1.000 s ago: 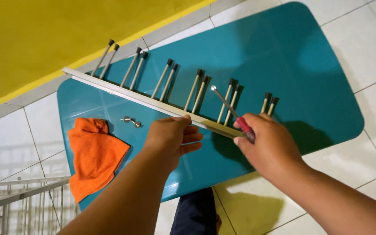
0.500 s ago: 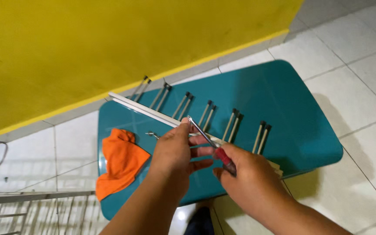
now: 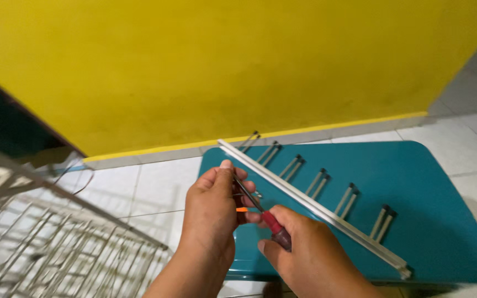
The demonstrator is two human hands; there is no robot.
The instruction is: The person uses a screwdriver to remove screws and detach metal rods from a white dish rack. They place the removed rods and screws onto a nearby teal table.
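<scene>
Teal is the colour of the tabletop [image 3: 443,221], which is being seen from above against a yellow wall [image 3: 222,66] and a white tiled floor [image 3: 155,182]. One long aluminium rail [image 3: 327,212] is being shown lying slantwise across the tabletop, from its far left corner towards its near right edge. Six pairs of short metal pegs with dark tips are being counted along the rail's far side, the nearest pair [image 3: 382,221] lying close to the rail's right end. Two hands are being shown low in the middle. One screwdriver [image 3: 260,212] with a red handle is being held in the right hand [image 3: 310,259], whose grip is being kept clenched around the handle; the thin shaft is being pointed up and to the left, towards the left hand [image 3: 213,212]. The left hand's grip is being kept closed, thumb up beside the shaft, and a small metal part [image 3: 255,194] is being glimpsed by its fingertips; whether that part is being pinched cannot be told. A sliver of orange [image 3: 242,209] is being seen between the two hands. The screwdriver is being held just in front of the rail's left stretch, above the tabletop's left edge. One white wire rack [image 3: 56,243] is being shown at lower left, on the floor.
</scene>
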